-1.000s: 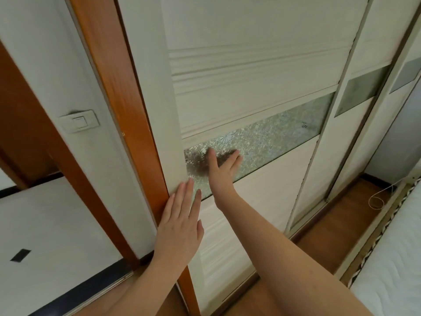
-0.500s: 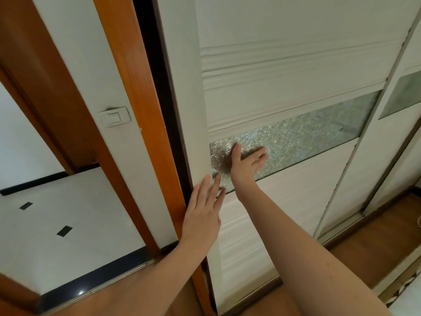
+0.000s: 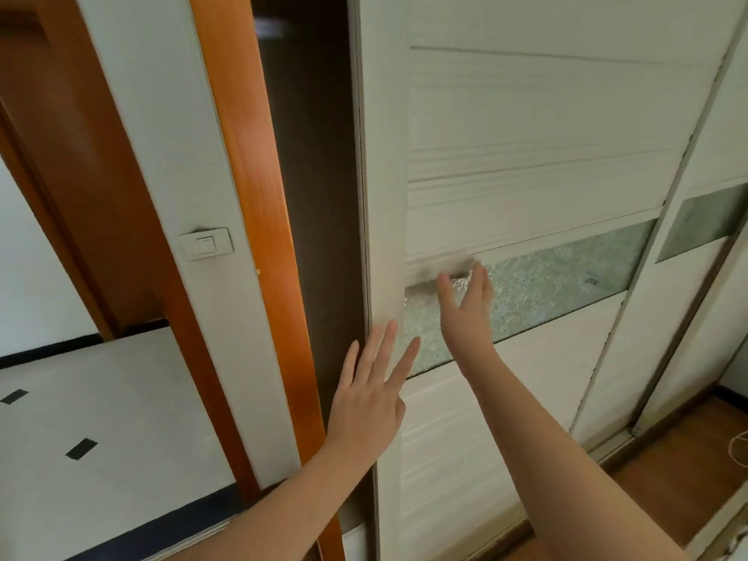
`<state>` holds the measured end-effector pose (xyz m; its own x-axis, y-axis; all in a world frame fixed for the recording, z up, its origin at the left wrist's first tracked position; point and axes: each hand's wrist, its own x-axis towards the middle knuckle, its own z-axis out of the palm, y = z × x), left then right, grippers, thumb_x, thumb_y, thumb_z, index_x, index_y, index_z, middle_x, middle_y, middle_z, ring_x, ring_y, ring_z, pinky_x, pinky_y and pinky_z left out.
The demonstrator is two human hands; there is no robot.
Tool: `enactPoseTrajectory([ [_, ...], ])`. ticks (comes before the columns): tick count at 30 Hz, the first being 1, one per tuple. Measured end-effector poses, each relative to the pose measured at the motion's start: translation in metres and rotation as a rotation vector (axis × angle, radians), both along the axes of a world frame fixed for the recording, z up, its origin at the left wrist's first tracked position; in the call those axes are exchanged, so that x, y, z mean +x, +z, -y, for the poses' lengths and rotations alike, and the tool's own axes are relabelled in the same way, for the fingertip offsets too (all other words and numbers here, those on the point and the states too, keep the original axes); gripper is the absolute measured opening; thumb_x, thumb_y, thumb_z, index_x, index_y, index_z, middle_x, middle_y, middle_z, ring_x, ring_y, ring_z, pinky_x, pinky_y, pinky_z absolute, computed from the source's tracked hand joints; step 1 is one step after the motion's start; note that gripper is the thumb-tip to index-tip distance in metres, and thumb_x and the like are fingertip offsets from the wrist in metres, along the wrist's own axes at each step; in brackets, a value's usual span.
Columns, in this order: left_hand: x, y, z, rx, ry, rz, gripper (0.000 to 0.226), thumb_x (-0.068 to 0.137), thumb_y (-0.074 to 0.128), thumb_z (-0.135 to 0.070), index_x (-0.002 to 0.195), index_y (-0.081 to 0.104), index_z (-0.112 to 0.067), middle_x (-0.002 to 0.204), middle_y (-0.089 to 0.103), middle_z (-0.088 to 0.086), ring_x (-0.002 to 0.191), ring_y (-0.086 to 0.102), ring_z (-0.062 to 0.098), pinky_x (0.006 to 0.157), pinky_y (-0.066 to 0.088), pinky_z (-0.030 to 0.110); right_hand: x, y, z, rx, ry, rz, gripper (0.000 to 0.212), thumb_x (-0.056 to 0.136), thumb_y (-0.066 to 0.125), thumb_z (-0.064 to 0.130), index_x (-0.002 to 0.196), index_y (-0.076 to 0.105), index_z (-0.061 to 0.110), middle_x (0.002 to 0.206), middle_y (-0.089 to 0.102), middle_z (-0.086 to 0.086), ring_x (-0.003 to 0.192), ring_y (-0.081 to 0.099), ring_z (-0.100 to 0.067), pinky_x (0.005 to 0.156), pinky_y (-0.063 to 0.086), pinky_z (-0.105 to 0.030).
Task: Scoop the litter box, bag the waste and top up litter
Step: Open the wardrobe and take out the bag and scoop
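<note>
Two flat, spread hands meet a white sliding wardrobe door (image 3: 526, 135). None of the litter things show in this view. The left hand (image 3: 368, 402) lies with straight, fanned fingers on the door's left edge, just below the frosted glass strip (image 3: 566, 277) that crosses the panel. The right hand (image 3: 465, 313) is higher and farther, fingers extended over that glass; motion blur hides whether it touches. Left of the door edge a dark gap (image 3: 311, 196) stands open beside an orange wooden frame (image 3: 251, 196). Farther left, a light switch (image 3: 206, 244) sits on the white wall above pale floor tiles (image 3: 101, 419).
</note>
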<state>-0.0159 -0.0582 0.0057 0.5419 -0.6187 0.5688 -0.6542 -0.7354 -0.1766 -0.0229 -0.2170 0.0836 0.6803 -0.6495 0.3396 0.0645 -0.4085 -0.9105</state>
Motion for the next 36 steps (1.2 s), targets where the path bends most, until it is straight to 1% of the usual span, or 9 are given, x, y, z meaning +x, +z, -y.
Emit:
enactPoseTrajectory([
  [6,0.014,0.013,-0.001,-0.234,0.061,-0.065,0.088,0.086,0.059,-0.036,0.155,0.011,-0.010,0.162,0.004,0.014,0.150,0.002,0.029,0.118,0.013,0.045,-0.008,0.059,-0.053,-0.723,-0.065,0.238,0.067,0.098,0.043,0.047,0.153,0.015,0.021,0.160,0.015,0.005,0.148,0.007,-0.009,0.119,0.014,-0.036],
  [8,0.021,0.020,0.001,-0.273,0.047,-0.075,0.085,0.086,0.057,-0.039,0.154,0.015,-0.008,0.162,0.007,0.014,0.150,0.001,0.028,0.118,0.009,0.043,-0.002,0.064,-0.059,-0.975,-0.142,0.253,0.063,0.099,0.045,0.040,0.152,0.022,0.016,0.159,0.022,0.000,0.148,0.011,-0.015,0.119,0.017,-0.038],
  [11,0.032,0.028,0.005,-0.310,-0.021,-0.066,0.078,0.091,0.045,-0.042,0.153,0.015,-0.006,0.162,0.008,0.015,0.150,0.005,0.027,0.118,0.010,0.042,0.012,0.070,-0.059,-1.178,-0.200,0.185,0.063,0.100,0.046,0.036,0.152,0.021,0.013,0.160,0.017,-0.004,0.148,0.009,-0.019,0.120,0.016,-0.040],
  [15,0.046,0.027,0.007,-0.358,-0.149,-0.051,0.072,0.096,0.035,-0.037,0.154,0.007,-0.003,0.162,0.002,0.015,0.148,0.014,0.028,0.117,0.027,0.043,0.027,0.089,-0.059,-1.262,-0.270,0.157,0.064,0.099,0.047,0.036,0.152,0.021,0.011,0.160,0.014,-0.005,0.149,0.007,-0.020,0.120,0.016,-0.040],
  [21,0.054,0.018,0.015,-0.456,-0.284,-0.157,0.091,0.088,0.057,-0.037,0.154,0.002,-0.005,0.160,0.013,0.016,0.141,0.033,0.030,0.103,0.046,0.040,0.045,0.094,-0.070,-1.237,-0.380,0.192,0.067,0.094,0.056,0.018,0.150,0.021,0.004,0.159,0.013,-0.012,0.148,0.009,-0.025,0.119,0.021,-0.042],
  [26,0.060,-0.002,0.036,-0.500,-0.313,-0.155,0.053,0.098,0.048,-0.016,0.146,0.034,0.003,0.155,0.021,0.022,0.139,0.033,0.035,0.103,0.047,0.042,0.057,0.086,-0.078,-1.191,-0.471,0.218,0.068,0.090,0.053,0.005,0.149,0.021,0.002,0.158,0.007,-0.012,0.148,0.006,-0.026,0.118,0.022,-0.044],
  [28,0.061,-0.001,0.040,-0.556,-0.333,-0.173,0.050,0.099,0.040,-0.017,0.144,0.034,0.003,0.154,0.026,0.022,0.137,0.036,0.034,0.099,0.051,0.043,0.060,0.085,-0.076,-1.197,-0.473,0.228,0.069,0.088,0.054,0.006,0.149,0.021,0.001,0.157,0.006,-0.012,0.148,0.006,-0.027,0.119,0.021,-0.043],
  [32,0.067,0.005,0.040,-0.604,-0.430,-0.232,0.064,0.099,0.049,-0.017,0.152,0.016,-0.004,0.158,0.016,0.016,0.141,0.032,0.031,0.099,0.050,0.043,0.062,0.082,-0.067,-1.191,-0.477,0.256,0.066,0.088,0.053,0.005,0.147,0.026,-0.002,0.156,0.010,-0.015,0.148,0.010,-0.030,0.119,0.019,-0.044],
  [36,0.069,0.007,0.045,-0.547,-0.476,-0.258,0.092,0.090,0.068,-0.015,0.154,0.003,-0.008,0.161,0.006,0.013,0.146,0.021,0.029,0.105,0.046,0.042,0.061,0.082,-0.054,-1.176,-0.494,0.236,0.067,0.086,0.055,0.004,0.146,0.026,-0.004,0.156,0.015,-0.020,0.147,0.008,-0.030,0.119,0.018,-0.044],
])
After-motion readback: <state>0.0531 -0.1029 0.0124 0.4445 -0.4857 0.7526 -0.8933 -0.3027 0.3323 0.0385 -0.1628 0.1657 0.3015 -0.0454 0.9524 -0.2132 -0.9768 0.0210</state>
